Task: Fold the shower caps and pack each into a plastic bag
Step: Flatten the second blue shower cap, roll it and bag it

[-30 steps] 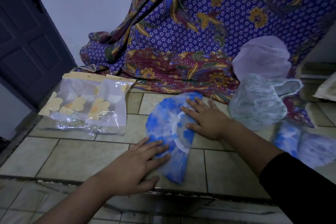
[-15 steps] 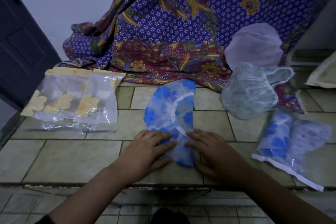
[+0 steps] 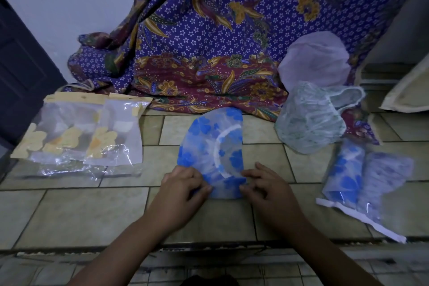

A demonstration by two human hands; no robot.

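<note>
Both your hands have drawn back to the near edge of the blue cap (image 3: 210,146), folded in half on the tiled floor (image 3: 69,211). Left hand (image 3: 183,189) and right hand (image 3: 267,189) each pinch that edge, fingers curled. Count: two loose caps (image 3: 308,121) right, two packed bags (image 3: 362,183), two empty bags (image 3: 76,132) left. No writing is legible.

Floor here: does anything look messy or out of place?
Nothing much. The blue shower cap lies folded in half under both hands; unfolded caps and empty bags just sit loosely piled.
</note>
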